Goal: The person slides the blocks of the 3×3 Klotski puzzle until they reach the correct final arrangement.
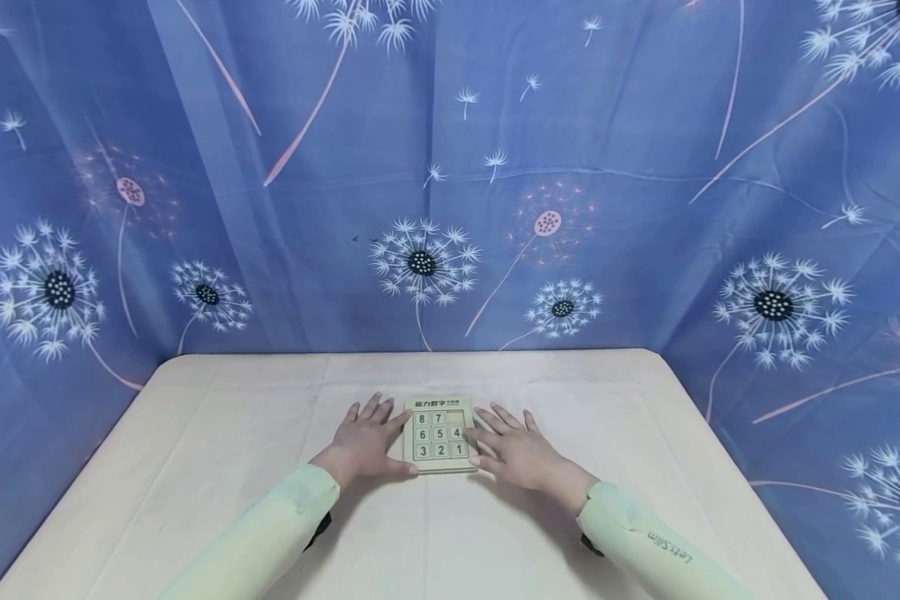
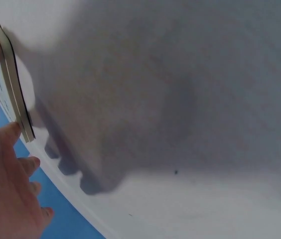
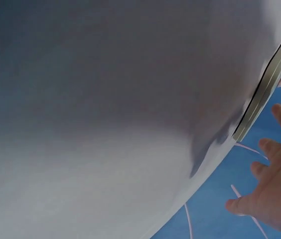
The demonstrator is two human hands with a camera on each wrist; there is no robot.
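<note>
A pale green number slide puzzle [image 1: 440,468] lies flat on the table in the head view. Its tiles read 8, 7, then a gap [image 1: 456,416] at top right, with 6, 5, 4 and 3, 2, 1 below. My left hand [image 1: 363,442] is at the left side, index finger by the upper edge and thumb at the lower corner, other fingers spread. From the right, my right hand [image 1: 521,450] reaches an index fingertip to the 4 tile [image 1: 456,433], its thumb at the lower right edge. Both wrist views show the puzzle's side edge [image 2: 17,84] [image 3: 266,89].
A pale cloth covers the table [image 1: 217,467], which has rounded far corners. Blue curtains [image 1: 330,250] with dandelion prints stand behind it and along both sides. The hands cast shadows [image 2: 115,124] over the cloth.
</note>
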